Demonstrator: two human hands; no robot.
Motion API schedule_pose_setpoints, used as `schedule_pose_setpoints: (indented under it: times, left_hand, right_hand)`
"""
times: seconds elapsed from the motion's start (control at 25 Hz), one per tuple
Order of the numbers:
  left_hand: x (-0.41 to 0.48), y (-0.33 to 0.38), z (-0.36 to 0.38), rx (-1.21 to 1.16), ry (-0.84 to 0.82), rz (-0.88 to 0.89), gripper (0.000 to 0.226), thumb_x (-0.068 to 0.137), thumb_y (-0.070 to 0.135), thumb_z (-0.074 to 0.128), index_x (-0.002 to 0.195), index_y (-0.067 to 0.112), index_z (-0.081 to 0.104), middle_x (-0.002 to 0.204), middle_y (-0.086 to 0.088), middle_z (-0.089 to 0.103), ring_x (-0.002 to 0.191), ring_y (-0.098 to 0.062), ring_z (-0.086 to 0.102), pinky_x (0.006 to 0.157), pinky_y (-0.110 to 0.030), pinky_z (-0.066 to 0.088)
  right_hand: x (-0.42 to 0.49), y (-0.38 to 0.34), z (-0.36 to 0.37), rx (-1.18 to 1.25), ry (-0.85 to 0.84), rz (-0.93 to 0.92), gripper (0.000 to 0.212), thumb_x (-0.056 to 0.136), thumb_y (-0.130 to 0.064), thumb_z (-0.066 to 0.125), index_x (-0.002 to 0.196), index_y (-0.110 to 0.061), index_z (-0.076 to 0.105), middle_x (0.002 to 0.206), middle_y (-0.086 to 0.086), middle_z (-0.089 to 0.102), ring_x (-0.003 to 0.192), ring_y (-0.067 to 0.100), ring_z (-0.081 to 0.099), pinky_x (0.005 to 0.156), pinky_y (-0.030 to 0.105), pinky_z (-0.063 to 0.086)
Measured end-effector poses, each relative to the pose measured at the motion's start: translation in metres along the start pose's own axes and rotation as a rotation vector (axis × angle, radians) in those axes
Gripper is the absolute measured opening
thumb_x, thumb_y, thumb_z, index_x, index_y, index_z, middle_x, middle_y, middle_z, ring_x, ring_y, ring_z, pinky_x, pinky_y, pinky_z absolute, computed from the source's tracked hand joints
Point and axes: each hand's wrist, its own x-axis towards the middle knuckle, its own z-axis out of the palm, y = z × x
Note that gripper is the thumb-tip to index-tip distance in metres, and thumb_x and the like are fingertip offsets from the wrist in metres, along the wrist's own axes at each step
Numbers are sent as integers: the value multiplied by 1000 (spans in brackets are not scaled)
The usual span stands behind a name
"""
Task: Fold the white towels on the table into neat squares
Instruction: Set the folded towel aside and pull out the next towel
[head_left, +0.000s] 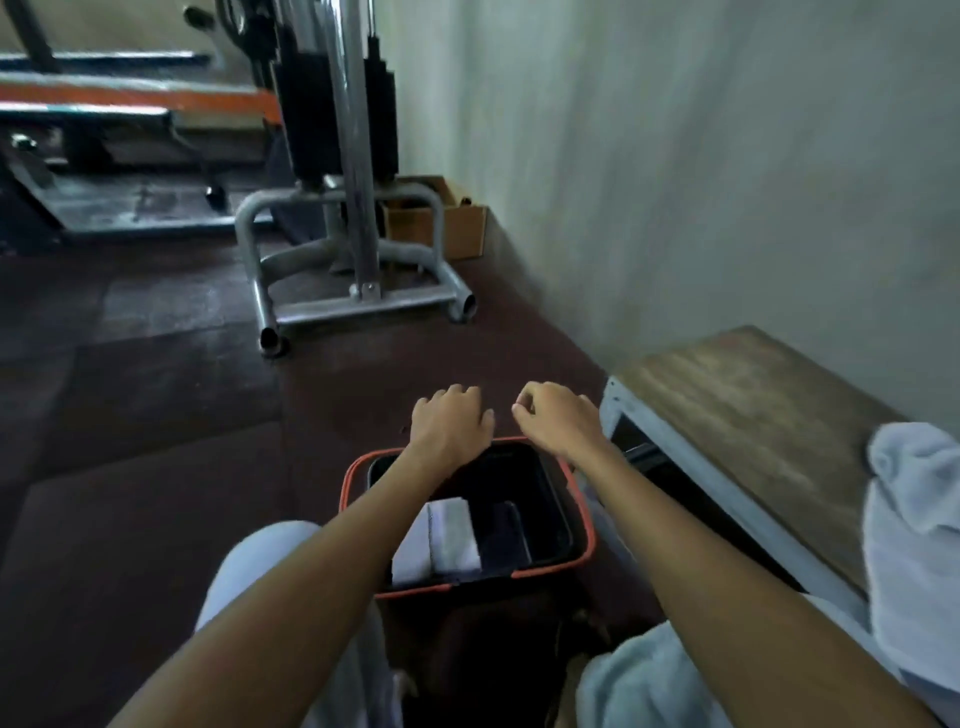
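Towel, crumpled, lay on the table at 4 o'clock, cut off by the frame; a folded towel sat in the basket at 6, partly behind a forearm. Over its far rim hovered the left hand and right hand, fingers loosely curled, empty; open floor lay beyond.

No readable text or labels.

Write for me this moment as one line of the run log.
left hand: empty, by basket rim | right hand: empty | folded towel: in basket | crumpled towel: on table
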Motion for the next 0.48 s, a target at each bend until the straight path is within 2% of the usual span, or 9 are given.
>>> schedule_pose_setpoints:
  times: [0.16,0.32,0.48]
  left_hand:
    - [-19,55,-28,-16,1,158,34,91,40,42,105,14,59,109,-7,61,102,-31,59,86,-41,43]
    - [-27,115,-32,-15,-53,320,35,91,40,41,107,14,58,110,-7,61,101,-29,59,87,-41,44]
    - [-46,196,-22,-19,-126,519,39,92,40,39,114,12,57,113,-9,62,103,-29,59,85,-39,44]
  right_hand:
    - [-58,30,-61,-7,128,120,20,87,-37,48,90,-23,62,98,0,66,98,24,60,84,35,43]
    - [-115,78,-97,-24,178,303,20,84,-35,49,87,-20,62,92,3,68,90,26,63,76,33,46]
    - [-187,134,-125,-70,249,481,20,87,-34,47,87,-20,61,95,3,68,92,27,62,70,31,42]
